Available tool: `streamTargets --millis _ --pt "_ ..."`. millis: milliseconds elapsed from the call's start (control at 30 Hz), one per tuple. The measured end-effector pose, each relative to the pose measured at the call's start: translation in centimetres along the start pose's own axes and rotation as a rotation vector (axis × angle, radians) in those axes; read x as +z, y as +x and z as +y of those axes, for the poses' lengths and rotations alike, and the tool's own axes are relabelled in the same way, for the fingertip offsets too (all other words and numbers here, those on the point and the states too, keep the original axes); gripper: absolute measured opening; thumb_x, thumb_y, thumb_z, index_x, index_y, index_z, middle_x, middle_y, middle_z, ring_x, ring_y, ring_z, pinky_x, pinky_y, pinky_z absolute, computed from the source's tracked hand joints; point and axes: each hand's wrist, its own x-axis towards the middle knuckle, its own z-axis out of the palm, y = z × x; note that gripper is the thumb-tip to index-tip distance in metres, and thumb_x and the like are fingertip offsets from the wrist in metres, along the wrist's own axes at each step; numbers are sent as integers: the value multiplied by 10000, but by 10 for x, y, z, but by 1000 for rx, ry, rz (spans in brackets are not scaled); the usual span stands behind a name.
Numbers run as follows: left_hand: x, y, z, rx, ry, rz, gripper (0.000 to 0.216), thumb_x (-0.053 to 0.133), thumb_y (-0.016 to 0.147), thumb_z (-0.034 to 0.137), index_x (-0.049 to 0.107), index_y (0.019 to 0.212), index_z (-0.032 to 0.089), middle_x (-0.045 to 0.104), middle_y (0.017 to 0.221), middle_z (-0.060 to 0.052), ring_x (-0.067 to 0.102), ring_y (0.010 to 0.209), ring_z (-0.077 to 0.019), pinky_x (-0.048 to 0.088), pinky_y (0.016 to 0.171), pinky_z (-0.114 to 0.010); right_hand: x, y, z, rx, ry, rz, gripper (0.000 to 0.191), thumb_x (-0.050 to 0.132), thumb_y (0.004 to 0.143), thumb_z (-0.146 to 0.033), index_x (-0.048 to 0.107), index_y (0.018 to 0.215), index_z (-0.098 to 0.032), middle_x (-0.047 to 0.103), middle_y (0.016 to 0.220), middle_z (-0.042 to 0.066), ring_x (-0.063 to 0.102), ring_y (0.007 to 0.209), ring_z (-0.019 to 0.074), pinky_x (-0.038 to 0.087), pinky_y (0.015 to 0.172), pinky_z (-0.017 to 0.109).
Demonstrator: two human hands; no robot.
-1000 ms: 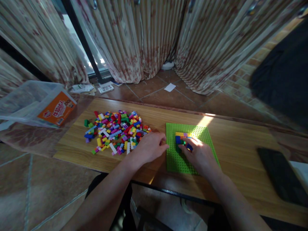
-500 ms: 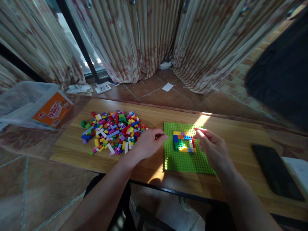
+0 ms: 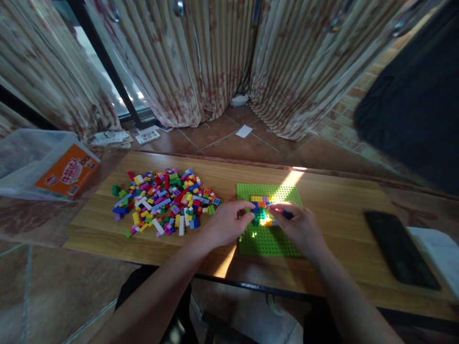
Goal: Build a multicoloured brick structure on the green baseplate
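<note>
A green baseplate lies on the wooden table, carrying a low ring of coloured bricks. My left hand is at the ring's left side, its thumb and forefinger curved, their tips a little apart beside the blue bricks. I see nothing held between them. From the right, my right hand reaches over the ring, thumb and forefinger pinched together at its upper right part. Whatever sits in that pinch is hidden by the fingers, which also cover the ring's right side.
Left of the plate spreads a pile of loose toy bricks. A clear plastic box with an orange label stands beyond the table's left end. A black phone-like slab and a white object lie on the right. Curtains hang behind.
My right hand has moved left and down onto the brick ring. My left hand has come up to the ring's left side, its thumb and forefinger now further apart. The view has shifted slightly.
</note>
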Motion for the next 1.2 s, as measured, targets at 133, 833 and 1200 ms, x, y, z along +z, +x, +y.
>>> streamTargets --millis 133,833,1200 --pt "12 -3 3 84 231 -56 367 527 904 304 630 1247 219 717 1131 -71 668 995 -236 503 859 -355 7 -4 -2 -125 -209 -87 247 548 861 -339 761 946 -246 750 996 69 689 806 218 512 730 339" --pt "40 -2 26 81 835 -187 477 324 947 106 430 1408 51 726 915 -149 710 799 -252 535 641 -345 16 -2 2 -224 -366 -70 213 556 877 -276 751 798 -244 751 847 69 681 751 215 485 663 298" --pt "33 -4 4 90 458 -67 401 417 962 295 569 1307 158 722 1040 -127 679 886 -239 492 767 -332 -14 8 5 156 340 29 377 609 824 -464 710 1052 -180 706 773 37 625 658 158 492 570 277"
